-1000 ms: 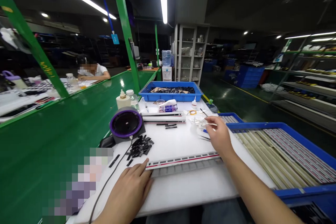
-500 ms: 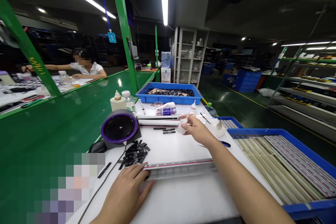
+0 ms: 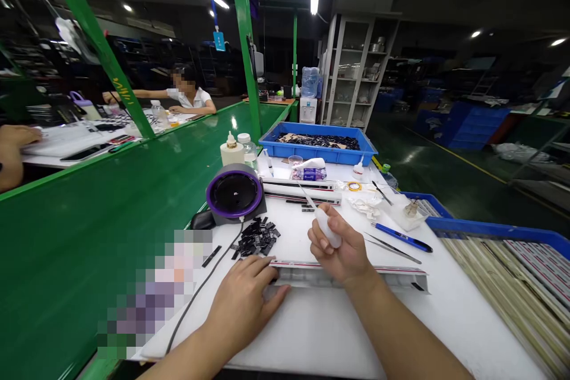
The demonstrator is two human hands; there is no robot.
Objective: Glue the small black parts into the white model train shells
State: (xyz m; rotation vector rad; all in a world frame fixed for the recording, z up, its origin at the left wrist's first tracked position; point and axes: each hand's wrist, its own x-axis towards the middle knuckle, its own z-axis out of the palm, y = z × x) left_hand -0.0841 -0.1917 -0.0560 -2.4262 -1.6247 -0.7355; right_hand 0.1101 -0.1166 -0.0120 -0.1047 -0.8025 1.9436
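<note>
My right hand point(image 3: 336, 241) is closed round a small white squeeze bottle point(image 3: 327, 227), its long thin nozzle tilted up to the left. Below it lies a long channel-shaped strip point(image 3: 392, 280) with a red line along its upper edge. My left hand point(image 3: 246, 295) grips the left end of this strip between fingers and thumb. Just beyond the left fingertips is a heap of small black pieces point(image 3: 258, 236). Tweezers point(image 3: 394, 247) and a blue pen-like tool point(image 3: 403, 236) rest to the right of the bottle hand.
A round purple-rimmed fan point(image 3: 234, 193) stands at the left, its cable crossing the tabletop. Two similar strips point(image 3: 303, 195) lie behind. A blue bin point(image 3: 318, 154) of black pieces stands at the back; another blue bin point(image 3: 490, 228) holds strips at the right. A co-worker point(image 3: 191, 95) sits beyond the green partition.
My right hand has lifted the squeeze bottle and brought it nearer, above the strip, nozzle now pointing up-left. My left hand stays on the strip's end. The view has turned left.
</note>
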